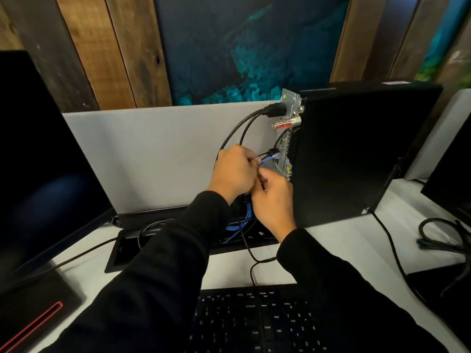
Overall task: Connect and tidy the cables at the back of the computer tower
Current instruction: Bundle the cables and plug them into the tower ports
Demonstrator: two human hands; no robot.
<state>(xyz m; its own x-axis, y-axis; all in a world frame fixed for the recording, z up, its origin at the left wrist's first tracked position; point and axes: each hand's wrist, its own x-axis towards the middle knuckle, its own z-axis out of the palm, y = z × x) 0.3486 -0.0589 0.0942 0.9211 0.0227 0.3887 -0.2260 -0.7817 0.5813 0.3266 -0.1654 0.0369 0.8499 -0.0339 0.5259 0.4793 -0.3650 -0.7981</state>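
Observation:
The black computer tower (356, 154) stands on the white desk with its metal rear panel (286, 138) facing left. A black power plug (276, 110) sits in the panel's top, and two black cables (237, 133) arc down from it. My left hand (233, 171) grips a blue network cable (270, 158) whose clear plug points at the panel, a short way from it. My right hand (274, 197) is curled just below, pinching cables against the left hand; which ones is hidden. More blue cable (242, 220) lies coiled beneath the hands.
A dark monitor (43, 161) stands at left, and a black keyboard (254, 319) lies at the front. A black cable tray (163, 240) is set into the desk. A grey divider (153, 154) stands behind. Loose cables (443, 238) lie at right.

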